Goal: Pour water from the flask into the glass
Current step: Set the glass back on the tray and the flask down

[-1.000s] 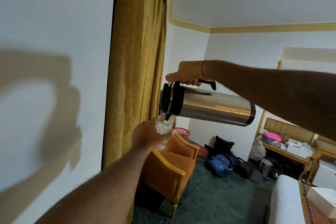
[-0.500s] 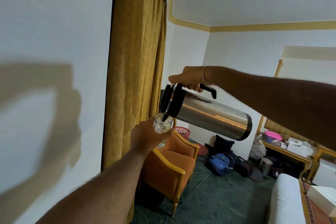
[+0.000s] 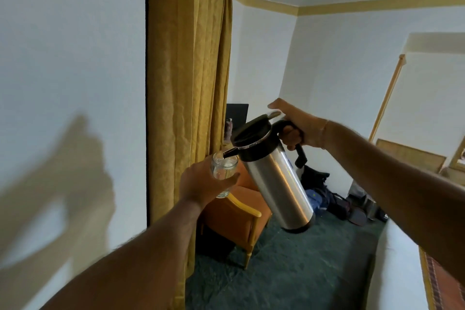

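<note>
My left hand (image 3: 201, 182) grips a clear glass (image 3: 224, 168) holding some water, up in the air in front of me. A steel flask (image 3: 278, 180) with a black lid and handle hangs to its right, held by the handle in my right hand (image 3: 298, 126). The flask leans only a little, its base pointing down and to the right. Its spout rests over the glass's rim. I cannot tell whether water is flowing.
A gold curtain (image 3: 187, 78) hangs just left of the glass, beside a white wall. Below stands an orange armchair (image 3: 236, 216) on green carpet (image 3: 289, 272). Bags (image 3: 324, 194) lie by the far wall. A white bed edge (image 3: 400, 272) is at the right.
The flask has swung from nearly level to close to upright, its base dropping down. My right hand has moved right and lower. The glass stays in my left hand.
</note>
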